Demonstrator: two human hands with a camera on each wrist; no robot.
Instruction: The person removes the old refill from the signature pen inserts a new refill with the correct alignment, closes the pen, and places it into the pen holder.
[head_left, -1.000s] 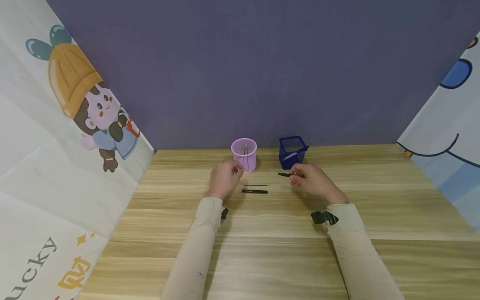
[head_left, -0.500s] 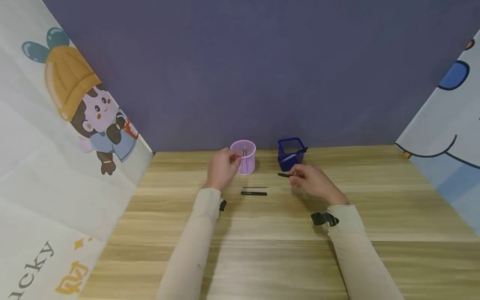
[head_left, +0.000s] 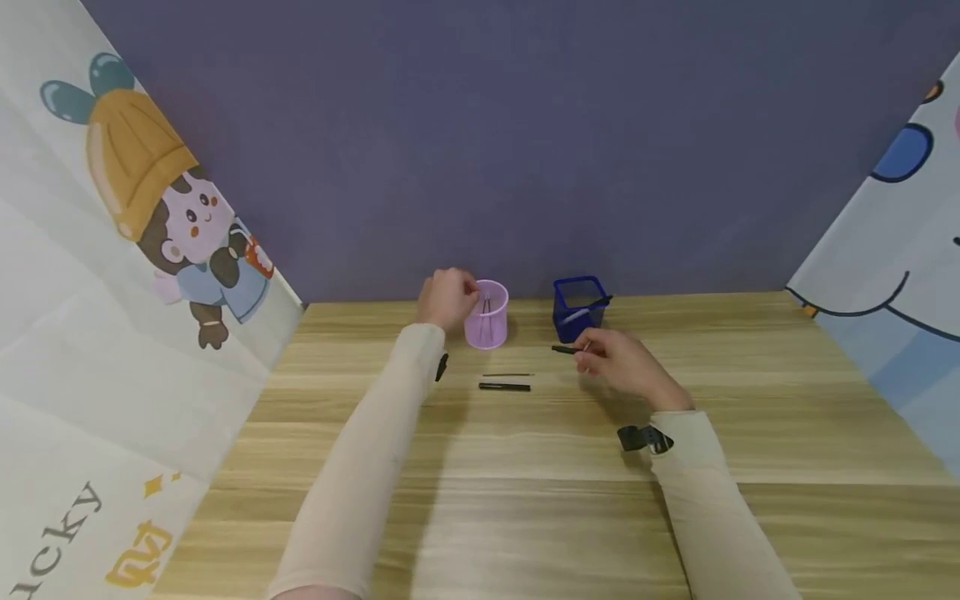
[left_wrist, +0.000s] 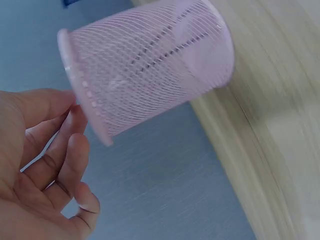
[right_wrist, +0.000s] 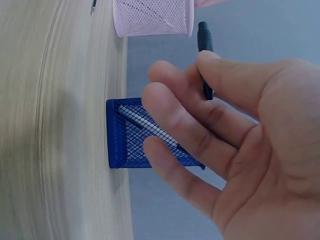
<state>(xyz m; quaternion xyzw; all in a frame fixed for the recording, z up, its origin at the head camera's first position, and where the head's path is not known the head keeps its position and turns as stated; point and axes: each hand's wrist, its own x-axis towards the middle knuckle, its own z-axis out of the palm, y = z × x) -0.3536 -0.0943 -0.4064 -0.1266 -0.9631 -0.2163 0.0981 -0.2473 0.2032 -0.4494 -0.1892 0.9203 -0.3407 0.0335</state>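
My left hand (head_left: 447,298) is at the left side of the pink mesh pen holder (head_left: 486,327). In the left wrist view the thumb and forefinger pinch its rim (left_wrist: 85,102), while the other fingers curl loosely below. Two thin dark sticks (left_wrist: 172,50) show through the mesh, standing inside. My right hand (head_left: 617,358) pinches a short black pen piece (right_wrist: 204,36) with a ridged end between thumb and fingers, in front of the blue mesh pen holder (head_left: 577,327). A black-and-white pen (right_wrist: 150,122) leans inside the blue holder.
Between the hands, a thin dark refill (head_left: 508,375) and a black pen barrel (head_left: 505,387) lie side by side on the wooden table (head_left: 510,517). Behind both holders rises a dark blue-grey panel (head_left: 480,150). Printed cloths (head_left: 97,350) hang at the sides.
My left hand has moved forward and up, from in front of the pink pen holder to its left rim. The right hand keeps its place with the black pen piece.
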